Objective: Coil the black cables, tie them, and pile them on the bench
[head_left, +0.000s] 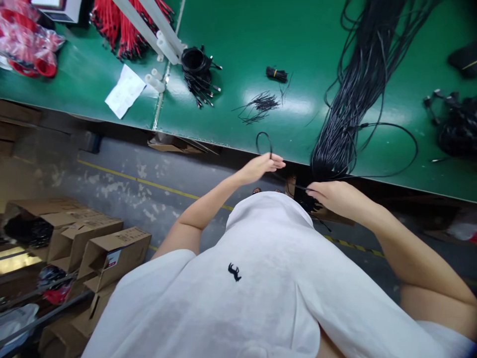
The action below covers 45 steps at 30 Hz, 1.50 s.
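With the fingers of the left hand (261, 167) closed on a looped black cable (264, 133) and those of the right hand (330, 194) pinching its straighter stretch, holding it at the near edge of the green bench (231, 49), beside a long bundle of black cables (346, 109).

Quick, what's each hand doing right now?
Left hand: fingers pinched on a looped black cable.
Right hand: closed, pinching black cable too.

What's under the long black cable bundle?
The green table shows on both sides of the long black cable bundle, which appears to rest on it. Whatever lies directly beneath the packed strands is covered and cannot be seen.
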Motion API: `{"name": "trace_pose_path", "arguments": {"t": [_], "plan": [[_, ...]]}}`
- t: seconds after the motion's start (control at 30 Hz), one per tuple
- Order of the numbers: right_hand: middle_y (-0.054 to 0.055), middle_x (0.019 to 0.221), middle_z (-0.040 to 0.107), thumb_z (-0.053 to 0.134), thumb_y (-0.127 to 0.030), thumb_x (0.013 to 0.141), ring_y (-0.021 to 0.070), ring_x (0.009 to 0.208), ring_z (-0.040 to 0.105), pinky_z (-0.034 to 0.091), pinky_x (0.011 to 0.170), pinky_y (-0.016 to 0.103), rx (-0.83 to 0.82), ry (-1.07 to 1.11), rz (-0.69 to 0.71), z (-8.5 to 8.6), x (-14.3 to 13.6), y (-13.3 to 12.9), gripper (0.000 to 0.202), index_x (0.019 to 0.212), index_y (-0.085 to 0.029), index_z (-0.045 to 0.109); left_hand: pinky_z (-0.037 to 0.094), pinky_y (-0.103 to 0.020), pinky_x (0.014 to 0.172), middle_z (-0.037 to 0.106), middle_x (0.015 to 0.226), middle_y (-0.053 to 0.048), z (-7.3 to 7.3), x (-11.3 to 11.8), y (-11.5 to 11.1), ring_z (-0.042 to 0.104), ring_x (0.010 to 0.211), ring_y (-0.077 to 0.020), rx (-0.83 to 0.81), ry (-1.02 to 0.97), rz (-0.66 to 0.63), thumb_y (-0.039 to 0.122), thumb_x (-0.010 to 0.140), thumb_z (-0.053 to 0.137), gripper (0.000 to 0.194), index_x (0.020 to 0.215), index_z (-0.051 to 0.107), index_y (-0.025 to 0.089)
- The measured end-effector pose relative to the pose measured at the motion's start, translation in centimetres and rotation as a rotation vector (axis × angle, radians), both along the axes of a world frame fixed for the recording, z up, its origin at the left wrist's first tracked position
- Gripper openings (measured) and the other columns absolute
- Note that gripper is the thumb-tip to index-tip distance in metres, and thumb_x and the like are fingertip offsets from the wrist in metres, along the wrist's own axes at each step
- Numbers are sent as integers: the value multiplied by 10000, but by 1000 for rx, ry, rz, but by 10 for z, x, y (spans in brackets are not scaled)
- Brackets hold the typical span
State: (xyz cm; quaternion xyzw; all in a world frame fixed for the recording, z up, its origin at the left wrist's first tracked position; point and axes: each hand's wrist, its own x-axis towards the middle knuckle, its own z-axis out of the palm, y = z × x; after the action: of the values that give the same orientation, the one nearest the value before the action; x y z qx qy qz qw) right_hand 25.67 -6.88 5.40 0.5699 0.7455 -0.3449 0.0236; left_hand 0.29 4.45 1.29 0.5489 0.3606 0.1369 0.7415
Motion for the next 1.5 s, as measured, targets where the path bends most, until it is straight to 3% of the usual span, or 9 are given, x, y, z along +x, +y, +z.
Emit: {"name": "trace_pose_path", "arguments": {"t": [0.13, 0.3, 0.57, 0.7, 0.9, 0.97, 1.1, 1.23, 1.5], "plan": [[34, 803, 694, 508, -424, 916, 171, 701, 601, 363, 621, 270, 97, 137, -78, 20, -26, 33, 271, 835, -212, 655, 491, -286, 851, 698, 844, -30, 26, 14, -29, 625, 833, -146, 225, 146, -357, 183, 910, 458, 232, 1026, 657, 153], [19, 763, 677, 593, -594, 826, 151, 713, 589, 431, 679, 259, -67, 466, -171, 6, 15, 40, 412, 822, -191, 676, 264, -223, 419, 312, 499, 69, 44, -29, -22, 267, 429, -86, -231, -18, -408, 432, 965, 407, 452, 1043, 707, 103], [49, 940, 726, 529, -571, 859, 224, 923, 652, 488, 819, 324, 54, 510, -402, -19, 12, 43, 392, 860, -231, 722, 341, -218, 468, 518, 602, 11, 43, -26, -28, 400, 500, -88, -419, -7, -620, 469, 917, 567, 441, 1184, 685, 139], [44, 847, 698, 504, -571, 856, 188, 796, 617, 467, 717, 295, 75, 533, -418, -43, 12, 60, 423, 887, -208, 717, 260, -190, 384, 350, 464, 74, 70, -36, -31, 299, 388, -69, -329, -33, -326, 455, 917, 555, 343, 1077, 674, 175], [51, 712, 633, 367, -476, 927, 166, 671, 570, 427, 663, 273, -9, 233, -533, -142, 64, 26, 444, 883, -168, 684, 52, -189, 294, 52, 369, 103, 122, -119, 8, 82, 259, -74, 238, -209, 845, 669, 944, 233, 554, 1043, 661, 332], [87, 756, 667, 388, -403, 936, 201, 689, 603, 408, 630, 286, -76, -16, -511, -155, 60, 11, 380, 966, -153, 671, 38, -184, 285, 93, 370, 116, 127, -129, 17, 47, 271, -64, 303, -281, 963, 615, 978, 270, 486, 1176, 623, 347], [101, 967, 716, 466, -368, 940, 216, 777, 646, 380, 609, 275, -2, 14, -82, -105, -2, -2, 274, 1074, -197, 633, 109, -146, 289, 339, 422, 117, 93, -101, 16, 125, 269, -21, -142, -67, 605, 364, 1031, 359, 350, 1132, 644, 188], [44, 853, 698, 373, -441, 996, 161, 744, 618, 383, 642, 246, 115, 446, 210, -18, -57, 24, 366, 912, -218, 651, 483, -168, 576, 721, 850, -66, 39, -57, -9, 651, 633, -82, -234, 64, 315, 433, 934, 577, 296, 936, 602, 137], [24, 734, 644, 455, -530, 925, 128, 685, 545, 385, 670, 228, 111, 721, -104, -1, -48, 65, 436, 779, -168, 649, 509, -268, 685, 658, 621, -36, 41, -37, -28, 603, 596, -124, -175, -97, -62, 520, 877, 599, 406, 911, 648, 119]]}}
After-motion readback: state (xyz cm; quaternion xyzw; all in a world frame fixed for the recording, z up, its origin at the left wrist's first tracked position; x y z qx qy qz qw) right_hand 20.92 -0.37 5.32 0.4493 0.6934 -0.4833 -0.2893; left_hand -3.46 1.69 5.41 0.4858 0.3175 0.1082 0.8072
